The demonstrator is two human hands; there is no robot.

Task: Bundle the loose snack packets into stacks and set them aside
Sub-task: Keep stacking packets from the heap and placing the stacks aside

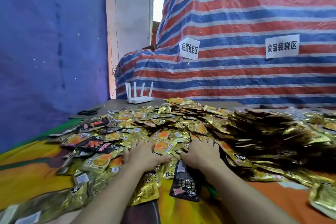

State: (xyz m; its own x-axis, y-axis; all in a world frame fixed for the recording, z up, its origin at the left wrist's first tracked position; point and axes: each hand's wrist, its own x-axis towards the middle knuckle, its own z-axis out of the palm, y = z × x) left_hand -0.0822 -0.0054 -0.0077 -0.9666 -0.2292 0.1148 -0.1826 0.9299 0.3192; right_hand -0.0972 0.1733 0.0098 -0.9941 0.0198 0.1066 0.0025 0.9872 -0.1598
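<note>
A wide heap of loose snack packets [163,123], mostly gold foil with orange prints and a few black ones, covers the table. My left hand [143,154] lies palm down on the packets at the heap's near edge, fingers spread forward. My right hand [201,152] lies palm down beside it, fingers pushed into the packets. Between the two hands sits a gold packet with an orange print [163,146]. A black packet [185,182] lies just below my right wrist. To the right, rows of packets stand on edge in a dense dark mass [272,138].
An orange and yellow printed cloth [27,172] covers the table near me. At the far edge stand a white router [139,96] with several antennas and black scissors [89,112]. Behind rises a red, white and blue striped tarp [245,71] with two paper signs. A blue sheet [51,51] hangs at left.
</note>
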